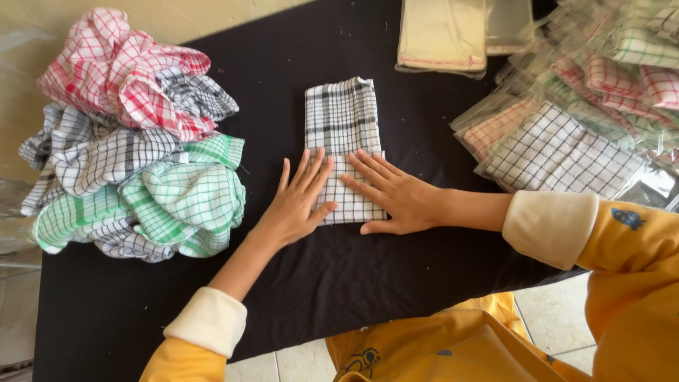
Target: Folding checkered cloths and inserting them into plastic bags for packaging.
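On the black table (396,283), I see the left hand (297,205) and right hand (396,194) spread flat, pressing the folded checked cloth (343,117) so it stays neat.

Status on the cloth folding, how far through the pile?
Done: bagged folded cloths stacked at right. In hand: left hand and right hand press flat on a black-and-white checked cloth, folded into a narrow strip. Left: a heap of unfolded checked cloths at left.
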